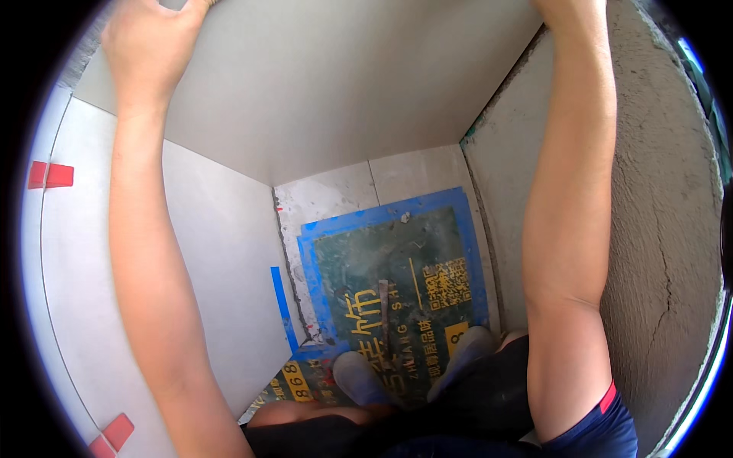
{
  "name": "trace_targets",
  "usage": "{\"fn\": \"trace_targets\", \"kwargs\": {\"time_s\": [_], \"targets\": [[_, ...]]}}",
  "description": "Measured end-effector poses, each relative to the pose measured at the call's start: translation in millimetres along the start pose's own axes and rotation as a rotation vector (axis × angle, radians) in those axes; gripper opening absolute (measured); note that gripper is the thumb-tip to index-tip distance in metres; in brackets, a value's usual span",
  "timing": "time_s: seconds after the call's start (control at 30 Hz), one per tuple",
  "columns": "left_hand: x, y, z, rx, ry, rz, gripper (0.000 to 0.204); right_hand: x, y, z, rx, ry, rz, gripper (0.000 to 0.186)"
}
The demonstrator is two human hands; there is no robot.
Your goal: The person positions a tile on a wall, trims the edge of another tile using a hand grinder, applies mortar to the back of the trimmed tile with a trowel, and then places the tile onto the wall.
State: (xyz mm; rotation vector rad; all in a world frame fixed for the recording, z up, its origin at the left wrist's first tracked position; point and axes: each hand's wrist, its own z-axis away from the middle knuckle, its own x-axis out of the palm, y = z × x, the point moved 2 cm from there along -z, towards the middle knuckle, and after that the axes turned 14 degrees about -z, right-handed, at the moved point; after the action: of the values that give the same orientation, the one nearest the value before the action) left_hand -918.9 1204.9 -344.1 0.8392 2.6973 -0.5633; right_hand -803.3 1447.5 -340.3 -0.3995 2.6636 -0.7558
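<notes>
Big grey tile (pixel 343 76) is just beyond the green floor sheet (pixel 366 252), L hand (pixel 153 46) & R hand (pixel 556 8) up by it, both cut off at top of view, so can't tell grip. Prob. partway: wall tiles (pixel 214 206) L of sheet look set, w/ red clips (pixel 57 175) at a joint; bare render (pixel 657 191) far R of sheet looks undone. No containers seen.

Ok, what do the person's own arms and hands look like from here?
Both forearms are bare, with no watch or band showing. The left hand shows no glove; the right hand is mostly cut off by the picture's edge. The right arm has a short navy sleeve with red trim.
</notes>
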Motion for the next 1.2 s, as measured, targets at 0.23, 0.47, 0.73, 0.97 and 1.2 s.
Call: {"fn": "trace_targets", "kwargs": {"time_s": [0.23, 0.47, 0.73, 0.97, 1.2], "targets": [[-1, -37, 2, -0.06, -0.031, -0.109, 0.055, 29, -1, 13, -0.109, 0.01, -0.034, 0.069], [7, -3, -17, -0.108, -0.146, -0.066, 0.058, 4, 23, -7, -0.056, -0.056, -0.124, 0.087], [-2, -44, -3, -0.168, -0.147, -0.126, 0.061, 39, -9, -9, -0.09, -0.088, -0.16, 0.08], [5, -12, -12, -0.16, -0.096, 0.032, 0.059, 5, 9, -1, -0.094, -0.062, -0.033, 0.069], [-5, -9, -10, -0.163, -0.089, 0.045, 0.06, -7, 5, -7, -0.112, -0.063, 0.02, 0.058]]}}
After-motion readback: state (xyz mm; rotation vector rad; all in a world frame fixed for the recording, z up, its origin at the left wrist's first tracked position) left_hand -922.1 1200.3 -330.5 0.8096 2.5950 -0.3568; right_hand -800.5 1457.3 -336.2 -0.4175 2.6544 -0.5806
